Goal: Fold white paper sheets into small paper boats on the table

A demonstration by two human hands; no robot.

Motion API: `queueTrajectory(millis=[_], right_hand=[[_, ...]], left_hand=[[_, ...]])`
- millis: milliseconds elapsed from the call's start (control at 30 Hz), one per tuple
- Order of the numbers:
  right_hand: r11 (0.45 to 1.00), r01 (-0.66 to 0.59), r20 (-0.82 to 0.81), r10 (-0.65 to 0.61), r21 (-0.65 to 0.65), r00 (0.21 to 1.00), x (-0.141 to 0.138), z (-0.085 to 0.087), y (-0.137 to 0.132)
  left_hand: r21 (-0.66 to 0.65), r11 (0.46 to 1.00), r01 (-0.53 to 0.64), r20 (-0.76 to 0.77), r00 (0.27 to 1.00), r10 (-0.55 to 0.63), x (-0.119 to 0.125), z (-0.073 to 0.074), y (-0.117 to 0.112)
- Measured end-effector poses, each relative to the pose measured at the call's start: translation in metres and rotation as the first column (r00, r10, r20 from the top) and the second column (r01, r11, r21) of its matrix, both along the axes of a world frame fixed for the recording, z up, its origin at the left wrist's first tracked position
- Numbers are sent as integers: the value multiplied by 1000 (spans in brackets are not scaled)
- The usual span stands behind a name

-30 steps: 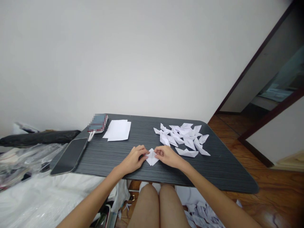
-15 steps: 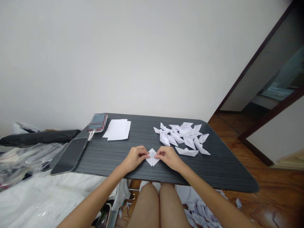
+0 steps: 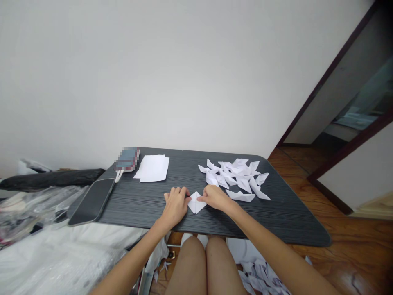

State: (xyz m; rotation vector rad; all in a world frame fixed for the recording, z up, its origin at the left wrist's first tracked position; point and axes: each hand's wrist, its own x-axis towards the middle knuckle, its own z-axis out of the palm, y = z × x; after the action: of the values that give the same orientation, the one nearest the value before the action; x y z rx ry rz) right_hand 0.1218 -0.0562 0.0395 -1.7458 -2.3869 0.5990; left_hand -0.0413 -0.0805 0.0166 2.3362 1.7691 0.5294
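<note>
A small diamond of folded white paper [image 3: 195, 205] lies flat on the dark table, with a crease down its middle. My left hand [image 3: 176, 205] is palm down at its left corner, thumb and forefinger closed on the edge and the other fingers bent on the tabletop. From the right, my right hand [image 3: 215, 197] grips the diamond, its thumb pressed on the upper right face and its fingers curled. Just beyond that hand lies a folded paper boat [image 3: 240, 196], beside a loose pile of similar white paper boats [image 3: 229, 177].
Flat white paper sheets [image 3: 152, 169] lie at the table's back left. Left of them are a blurred small box-like item [image 3: 127, 159] and a phone [image 3: 91, 203] near the left edge. More folded papers [image 3: 260, 275] are below the dark table [image 3: 285, 223]. A wall stands behind.
My left hand has turned more palm down, its fingers now further forward on the table. My right thumb has moved slightly inward over the paper. The diamond has barely shifted.
</note>
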Motion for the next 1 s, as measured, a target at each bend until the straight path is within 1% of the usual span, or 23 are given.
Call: queueTrajectory(millis=[67, 133, 233, 267, 333, 400, 500, 600, 667, 733, 833, 900, 967, 1000], right_hand=[[999, 23, 74, -25, 33, 997, 0, -1, -5], [994, 39, 111, -51, 101, 993, -1, -3, -12], [963, 65, 116, -99, 262, 988, -2, -11, -26], [952, 71, 112, -108, 297, 988, -2, -14, -30], [942, 89, 80, -121, 324, 989, 0, -19, -38], [938, 116, 24, -131, 327, 991, 2, -24, -42], [945, 136, -68, -121, 297, 990, 1, -28, -43], [959, 161, -152, -128, 233, 980, -7, -30, -36], [964, 206, -198, -172, 170, 965, -12, -30, -30], [969, 212, -229, -180, 125, 957, -14, -30, -25], [980, 161, -278, -124, 117, 953, -9, -26, -22], [985, 105, -313, -58, 135, 948, -3, -19, -23], [973, 53, -352, 30, 224, 936, 2, -9, -28], [950, 39, -370, 83, 311, 925, 4, -4, -31]], left_hand=[[-55, 997, -46, -25, 999, 44, -1, 1, 2], [-99, 993, -66, -38, 997, 63, -1, 2, 4], [-120, 990, -73, -41, 997, 68, -1, 4, 5], [-122, 989, -78, -39, 997, 73, 0, 5, 5], [-125, 988, -91, -33, 996, 87, 1, 6, 3], [-108, 991, -81, -24, 997, 79, 2, 7, 1], [-56, 998, -29, -5, 1000, 29, 5, 8, -3], [-11, 1000, 8, 16, 1000, -8, 7, 5, -6], [-5, 1000, 24, 21, 1000, -24, 8, 2, -5], [-3, 1000, 29, 28, 999, -29, 8, -1, -4], [26, 998, 62, 57, 996, -64, 3, -3, -1], [44, 990, 135, 97, 986, -138, 0, -1, 0], [95, 971, 217, 138, 964, -229, -2, 7, -1], [143, 958, 249, 147, 952, -269, -2, 12, -2]])
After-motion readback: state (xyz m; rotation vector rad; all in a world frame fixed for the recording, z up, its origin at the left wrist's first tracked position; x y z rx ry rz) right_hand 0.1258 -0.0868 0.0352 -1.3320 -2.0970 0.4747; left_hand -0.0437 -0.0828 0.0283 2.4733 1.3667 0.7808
